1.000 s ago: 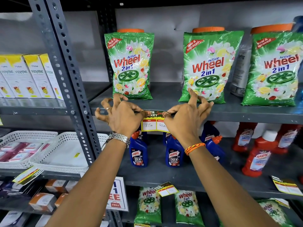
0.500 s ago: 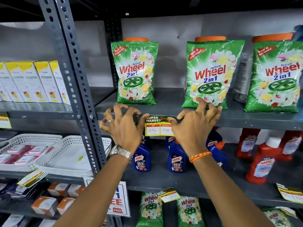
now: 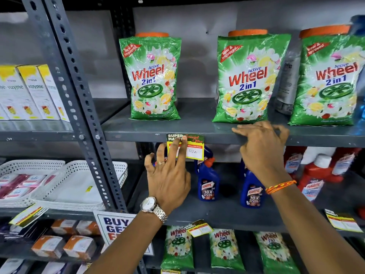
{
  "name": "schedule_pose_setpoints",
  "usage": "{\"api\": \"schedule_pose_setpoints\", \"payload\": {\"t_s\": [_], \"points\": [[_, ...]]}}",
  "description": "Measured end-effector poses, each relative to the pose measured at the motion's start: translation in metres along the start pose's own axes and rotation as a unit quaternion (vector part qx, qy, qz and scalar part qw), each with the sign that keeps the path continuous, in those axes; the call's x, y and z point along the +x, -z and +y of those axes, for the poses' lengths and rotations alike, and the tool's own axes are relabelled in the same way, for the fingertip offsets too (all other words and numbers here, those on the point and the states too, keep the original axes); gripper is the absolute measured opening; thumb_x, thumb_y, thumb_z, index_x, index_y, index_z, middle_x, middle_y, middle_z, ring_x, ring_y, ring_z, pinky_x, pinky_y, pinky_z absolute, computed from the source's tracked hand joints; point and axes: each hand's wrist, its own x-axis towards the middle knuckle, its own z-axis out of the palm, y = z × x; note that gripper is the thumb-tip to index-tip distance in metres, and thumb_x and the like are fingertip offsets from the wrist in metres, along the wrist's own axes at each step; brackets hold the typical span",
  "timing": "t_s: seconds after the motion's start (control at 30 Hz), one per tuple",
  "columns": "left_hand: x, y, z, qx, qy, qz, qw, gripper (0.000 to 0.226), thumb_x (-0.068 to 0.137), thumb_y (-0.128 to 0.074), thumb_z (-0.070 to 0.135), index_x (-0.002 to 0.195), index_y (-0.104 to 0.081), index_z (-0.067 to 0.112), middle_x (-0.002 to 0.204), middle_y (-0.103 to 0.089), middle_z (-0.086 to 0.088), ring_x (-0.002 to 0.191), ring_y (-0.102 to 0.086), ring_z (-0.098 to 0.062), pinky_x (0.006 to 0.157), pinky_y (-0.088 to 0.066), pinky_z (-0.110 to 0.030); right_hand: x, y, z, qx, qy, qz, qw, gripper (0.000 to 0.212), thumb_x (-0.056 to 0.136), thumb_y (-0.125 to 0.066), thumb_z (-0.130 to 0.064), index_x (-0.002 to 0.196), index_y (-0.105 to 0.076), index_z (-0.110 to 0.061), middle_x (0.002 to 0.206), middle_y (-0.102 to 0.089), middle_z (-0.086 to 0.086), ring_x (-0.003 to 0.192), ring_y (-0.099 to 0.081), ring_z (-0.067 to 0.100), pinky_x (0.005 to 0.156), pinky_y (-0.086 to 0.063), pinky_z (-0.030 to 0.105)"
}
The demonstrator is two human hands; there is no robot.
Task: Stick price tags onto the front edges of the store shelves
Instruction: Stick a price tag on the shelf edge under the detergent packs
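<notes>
A yellow, red and green price tag point(image 3: 194, 148) hangs from the front edge of the grey upper shelf point(image 3: 138, 136), below the green detergent bags. My left hand point(image 3: 169, 175) is spread flat, with two fingertips pressing on the tag's left half and top strip. My right hand point(image 3: 262, 149) is off the tag, to its right; its fingers rest loosely over the same shelf edge, holding nothing. Two more price tags point(image 3: 199, 227) point(image 3: 342, 220) hang from the front edge of the shelf below.
Green detergent bags point(image 3: 154, 80) stand on the upper shelf. Blue toilet-cleaner bottles point(image 3: 208, 180) and red bottles point(image 3: 316, 178) stand on the shelf beneath. A perforated grey upright point(image 3: 79, 103) divides the shelving; white baskets point(image 3: 65, 186) and white-and-yellow cartons point(image 3: 33, 91) sit to its left.
Both hands were pinching the tag at its sides. Now my right hand has let go and slid right along the shelf edge, while my left hand has flattened onto the tag.
</notes>
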Motion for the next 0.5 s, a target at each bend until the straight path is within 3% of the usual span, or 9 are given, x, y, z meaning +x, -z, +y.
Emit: {"api": "schedule_pose_setpoints", "payload": {"t_s": [0.17,0.3,0.5], "points": [[0.003,-0.008,0.005,0.010,0.014,0.011,1.000,0.084,0.080,-0.051,0.039,0.159,-0.030,0.019,0.158,-0.041,0.002,0.134,-0.045,-0.030,0.101,-0.026,-0.051,0.001,-0.012,0.022,0.114,0.070,0.003,0.991,0.066,0.068,-0.036,-0.002,0.125,-0.069,-0.012,0.125,-0.070,0.006,0.118,-0.059,0.026,0.107,-0.043,0.039],[0.005,-0.011,0.006,0.052,0.005,0.027,0.998,0.079,0.080,-0.051,0.034,0.156,-0.036,0.016,0.153,-0.047,0.002,0.132,-0.049,-0.027,0.101,-0.027,-0.049,-0.009,-0.022,0.038,0.084,0.150,0.003,0.985,0.070,0.075,-0.030,-0.006,0.139,-0.055,-0.011,0.141,-0.058,0.005,0.131,-0.052,0.023,0.117,-0.034,0.044],[0.007,-0.004,0.009,0.059,-0.012,0.009,0.998,0.083,0.078,-0.062,0.029,0.155,-0.037,0.012,0.153,-0.047,-0.001,0.131,-0.045,-0.029,0.099,-0.029,-0.050,-0.012,-0.023,0.045,0.059,0.180,-0.015,0.982,0.075,0.073,-0.043,0.004,0.146,-0.046,-0.010,0.148,-0.051,0.006,0.137,-0.045,0.022,0.121,-0.024,0.038]]}}
